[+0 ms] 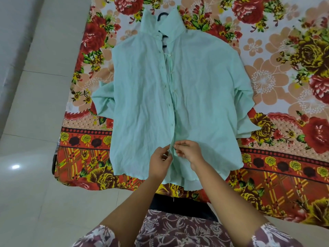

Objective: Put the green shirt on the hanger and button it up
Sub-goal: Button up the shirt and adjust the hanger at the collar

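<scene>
- The left hand and right hand are pinching the green shirt at its front edges, near the hem.
- The shirt is lying flat on the bedsheet, with its collar and the hanger hook pointing away from the person.

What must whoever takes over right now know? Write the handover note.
Left hand and right hand: both pinch the front edges of the green shirt near the hem.
The shirt lies front up on the floral sheet, hanger inside, hook out of the collar.
Done: shirt on hanger.
Left: the buttons above the hands look unfastened; whether the lowest is through cannot be told.
</scene>
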